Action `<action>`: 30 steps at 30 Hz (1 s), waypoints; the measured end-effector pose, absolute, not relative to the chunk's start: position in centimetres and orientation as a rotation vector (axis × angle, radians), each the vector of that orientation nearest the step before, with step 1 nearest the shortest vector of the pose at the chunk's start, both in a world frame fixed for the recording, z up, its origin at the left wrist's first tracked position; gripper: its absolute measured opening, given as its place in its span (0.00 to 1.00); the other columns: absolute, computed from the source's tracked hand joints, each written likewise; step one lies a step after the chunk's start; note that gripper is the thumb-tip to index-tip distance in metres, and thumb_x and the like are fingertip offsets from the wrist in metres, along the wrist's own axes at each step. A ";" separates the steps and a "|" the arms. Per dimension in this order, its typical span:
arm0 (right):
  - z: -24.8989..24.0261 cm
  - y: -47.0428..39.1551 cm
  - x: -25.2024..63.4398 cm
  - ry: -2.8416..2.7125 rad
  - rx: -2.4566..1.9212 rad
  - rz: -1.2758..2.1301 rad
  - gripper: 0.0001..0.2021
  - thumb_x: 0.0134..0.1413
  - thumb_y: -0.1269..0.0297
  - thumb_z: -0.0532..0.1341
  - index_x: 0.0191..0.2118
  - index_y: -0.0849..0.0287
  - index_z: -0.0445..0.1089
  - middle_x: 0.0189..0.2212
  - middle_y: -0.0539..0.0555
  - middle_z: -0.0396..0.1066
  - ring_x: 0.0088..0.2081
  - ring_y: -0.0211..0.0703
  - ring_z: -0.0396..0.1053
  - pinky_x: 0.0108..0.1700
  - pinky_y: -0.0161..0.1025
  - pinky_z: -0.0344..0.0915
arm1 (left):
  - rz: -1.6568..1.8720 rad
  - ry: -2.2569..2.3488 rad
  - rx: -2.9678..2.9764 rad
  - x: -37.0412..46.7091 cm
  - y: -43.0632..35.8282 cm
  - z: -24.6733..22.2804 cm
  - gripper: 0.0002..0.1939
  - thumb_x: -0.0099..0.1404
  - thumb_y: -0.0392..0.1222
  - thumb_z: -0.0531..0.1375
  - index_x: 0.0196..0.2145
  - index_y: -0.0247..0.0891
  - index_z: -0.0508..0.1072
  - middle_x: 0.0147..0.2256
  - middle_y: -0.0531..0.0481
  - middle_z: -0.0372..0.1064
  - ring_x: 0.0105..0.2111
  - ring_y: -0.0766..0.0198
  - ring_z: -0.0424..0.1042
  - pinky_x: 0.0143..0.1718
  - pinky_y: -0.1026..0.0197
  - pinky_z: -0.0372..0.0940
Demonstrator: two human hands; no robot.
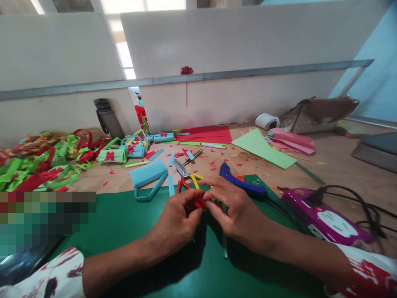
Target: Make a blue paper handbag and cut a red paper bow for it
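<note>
Between the fingertips of both hands is a small red paper piece point(201, 202), partly hidden by the fingers. My left hand point(181, 215) pinches it from the left, and my right hand point(231, 205) closes on its right side. Just beyond the hands lie scissors point(181, 169) with red and yellow handles, partly covered by my fingers. Under my right hand a clear glue stick point(225, 244) rests on the green mat point(124, 231). A blue glue gun point(242, 182) lies beyond my right hand. A light blue paper bag shape point(149, 176) with a strip handle sits at the mat's far edge.
Finished-looking paper bags with red bows point(111, 155) stand back left, beside a heap of green and red paper pieces point(34, 165). A dark bottle point(108, 118) leans by the partition. Right are a green sheet point(263, 149), a purple power strip point(325, 217) with cables, and a handbag point(319, 114).
</note>
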State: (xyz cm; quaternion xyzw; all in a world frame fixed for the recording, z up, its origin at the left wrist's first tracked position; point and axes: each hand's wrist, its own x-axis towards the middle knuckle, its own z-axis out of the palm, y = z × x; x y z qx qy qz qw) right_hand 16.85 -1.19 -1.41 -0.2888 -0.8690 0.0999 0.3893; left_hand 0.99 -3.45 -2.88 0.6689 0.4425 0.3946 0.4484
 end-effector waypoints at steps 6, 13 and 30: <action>-0.9 -1.1 17.0 -2.189 -0.761 0.233 0.08 0.50 0.79 0.54 0.29 0.60 0.63 0.37 0.60 0.70 0.44 0.45 0.69 0.45 0.43 0.66 | 0.980 1.087 1.607 1.0 -3.5 -2.6 0.15 0.56 0.28 0.52 0.40 0.35 0.71 0.32 0.49 0.70 0.32 0.64 0.68 0.36 0.63 0.62; -1.4 -0.8 17.1 -2.253 -0.725 0.109 0.06 0.53 0.78 0.51 0.31 0.61 0.62 0.31 0.59 0.69 0.36 0.47 0.68 0.38 0.44 0.65 | 0.948 1.154 1.537 1.3 -3.5 -2.2 0.22 0.49 0.23 0.48 0.39 0.33 0.73 0.30 0.50 0.70 0.31 0.64 0.68 0.33 0.64 0.61; -0.5 -1.0 17.1 -2.054 -1.048 0.786 0.04 0.55 0.70 0.55 0.37 0.58 0.63 0.27 0.47 0.67 0.28 0.36 0.65 0.31 0.34 0.61 | 0.910 1.053 1.073 1.2 -3.7 -1.8 0.08 0.55 0.37 0.60 0.20 0.34 0.66 0.18 0.53 0.63 0.18 0.73 0.59 0.21 0.69 0.55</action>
